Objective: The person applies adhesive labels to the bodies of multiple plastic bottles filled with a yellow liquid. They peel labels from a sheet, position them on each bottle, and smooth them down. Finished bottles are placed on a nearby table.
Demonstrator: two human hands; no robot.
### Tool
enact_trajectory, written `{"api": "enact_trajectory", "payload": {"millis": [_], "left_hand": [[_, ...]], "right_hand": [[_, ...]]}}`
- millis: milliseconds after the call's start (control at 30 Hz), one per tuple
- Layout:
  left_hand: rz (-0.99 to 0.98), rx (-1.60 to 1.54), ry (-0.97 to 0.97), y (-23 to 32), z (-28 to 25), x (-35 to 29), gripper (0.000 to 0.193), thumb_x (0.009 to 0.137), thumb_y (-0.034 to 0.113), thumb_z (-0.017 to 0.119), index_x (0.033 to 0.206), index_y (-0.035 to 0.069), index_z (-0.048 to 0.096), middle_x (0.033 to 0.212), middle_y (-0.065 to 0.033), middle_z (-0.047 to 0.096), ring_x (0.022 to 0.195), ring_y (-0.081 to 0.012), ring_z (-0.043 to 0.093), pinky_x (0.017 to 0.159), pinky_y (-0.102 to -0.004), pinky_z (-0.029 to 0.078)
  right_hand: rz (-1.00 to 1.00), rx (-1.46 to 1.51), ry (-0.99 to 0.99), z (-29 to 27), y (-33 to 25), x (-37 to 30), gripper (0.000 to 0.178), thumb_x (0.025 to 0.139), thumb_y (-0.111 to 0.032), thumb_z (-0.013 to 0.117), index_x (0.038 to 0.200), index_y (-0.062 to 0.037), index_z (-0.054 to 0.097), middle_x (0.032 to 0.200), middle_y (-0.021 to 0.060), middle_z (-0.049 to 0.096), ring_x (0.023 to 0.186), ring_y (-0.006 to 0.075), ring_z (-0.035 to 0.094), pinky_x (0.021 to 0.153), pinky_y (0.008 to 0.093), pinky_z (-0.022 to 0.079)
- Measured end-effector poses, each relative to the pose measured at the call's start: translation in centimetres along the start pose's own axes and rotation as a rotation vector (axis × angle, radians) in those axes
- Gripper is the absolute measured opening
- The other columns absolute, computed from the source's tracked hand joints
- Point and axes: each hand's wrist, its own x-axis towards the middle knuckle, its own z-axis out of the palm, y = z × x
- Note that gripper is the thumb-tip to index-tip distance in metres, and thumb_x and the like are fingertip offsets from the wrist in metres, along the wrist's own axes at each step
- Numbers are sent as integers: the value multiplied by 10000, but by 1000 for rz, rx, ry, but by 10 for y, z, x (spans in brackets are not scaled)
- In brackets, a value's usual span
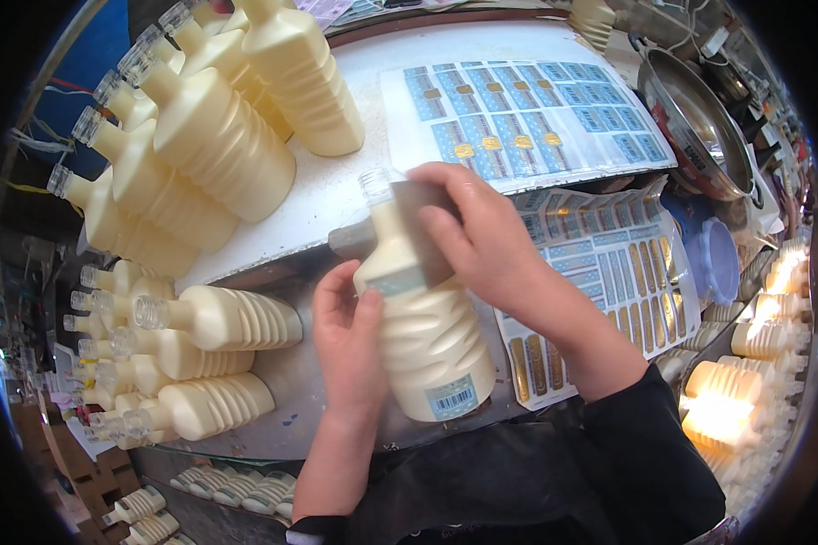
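A cream-coloured plastic bottle (436,336) with a ribbed body and clear threaded neck stands tilted before me. It bears a pale blue band label (400,283) on its shoulder and a small blue barcode label (452,397) near its base. The curled fingers and thumb of my left hand (347,331) grip its left side. In my right hand (471,222) is a flat grey-brown piece (418,238), blurred, like a scraper; it lies against the bottle's upper shoulder, just above the band label. Part of the neck is hidden behind it.
Several cream bottles (227,145) stand on the white board at the far left; more (218,404) lie below them. Blue label sheets (509,109) and a gold-and-blue sheet (609,300) lie to the right. Beyond are a metal pan (691,118), a lilac tub (718,263) and rows of bottles.
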Motion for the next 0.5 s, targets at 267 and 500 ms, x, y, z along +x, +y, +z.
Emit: {"api": "enact_trajectory", "payload": {"millis": [267, 500], "left_hand": [[-21, -43, -40, -8, -1, -1, 540, 954, 5, 579, 1455, 16, 378, 1390, -120, 486, 1214, -194, 535, 1072, -357, 439], [-138, 112, -219, 1, -1, -14, 869, 853, 102, 718, 1535, -12, 193, 1425, -205, 449, 1301, -260, 509, 1096, -393, 438]], "right_hand": [[-42, -107, 38, -14, 17, -5, 328, 961, -87, 557, 1283, -25, 558, 1182, 195, 601, 1104, 380, 598, 954, 417, 486], [-131, -9, 23, -10, -12, -3, 294, 957, 16, 493, 1244, 5, 557, 1127, 145, 622, 1002, 229, 627, 917, 334, 495]]}}
